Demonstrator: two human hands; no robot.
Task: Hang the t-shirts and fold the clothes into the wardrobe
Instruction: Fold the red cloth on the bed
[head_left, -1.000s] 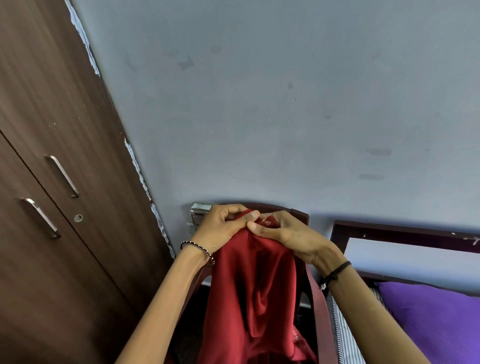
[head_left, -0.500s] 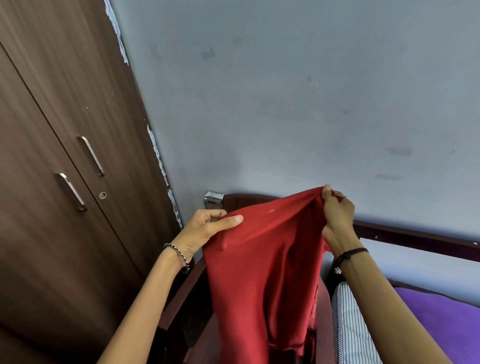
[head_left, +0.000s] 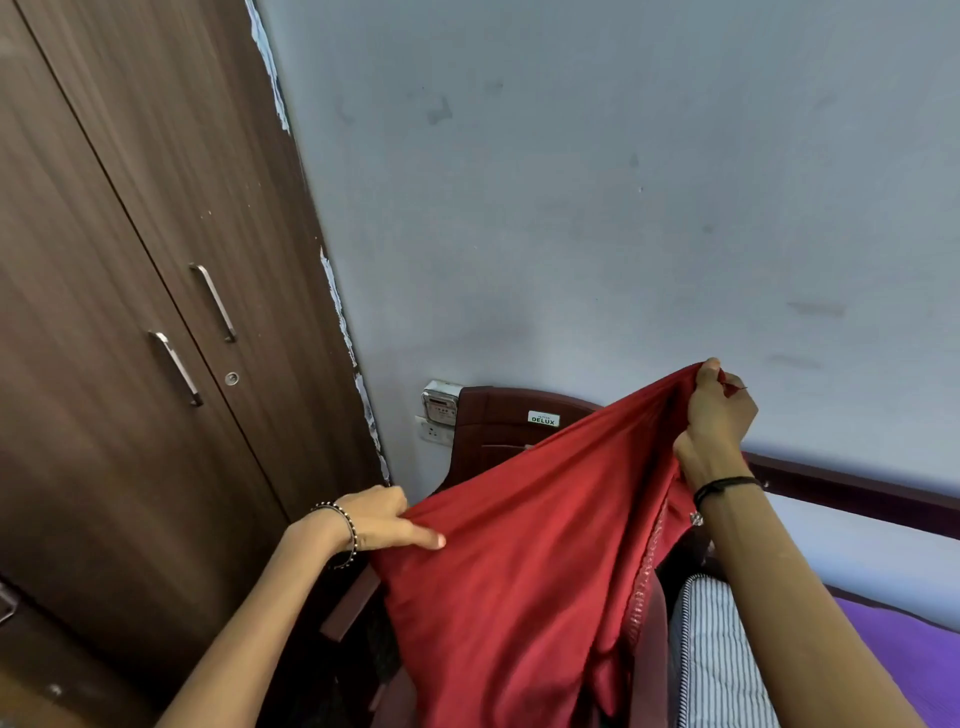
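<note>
Left hand (head_left: 371, 519) now lower, right hand (head_left: 719, 421) higher on red garment (head_left: 519, 582); wardrobe (head_left: 130, 234) closed

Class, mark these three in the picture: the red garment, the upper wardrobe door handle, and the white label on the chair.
red garment (head_left: 519, 571): head view, middle of the stretched cloth.
upper wardrobe door handle (head_left: 213, 302): head view, middle of the bar.
white label (head_left: 543, 419): head view, on its lettering.

red cloth (head_left: 519, 597): bottom runs off the lower edge; kind of clothing unclear.
chair (head_left: 498, 441): only the top of its back shows; the cloth covers the rest.
left hand (head_left: 376, 519): fingertips tucked into the cloth; only the thumb shows whole.
wardrobe (head_left: 130, 312): cut off at the left and top edges.
wall box (head_left: 440, 404): half behind the chair, writing too small to read.
</note>
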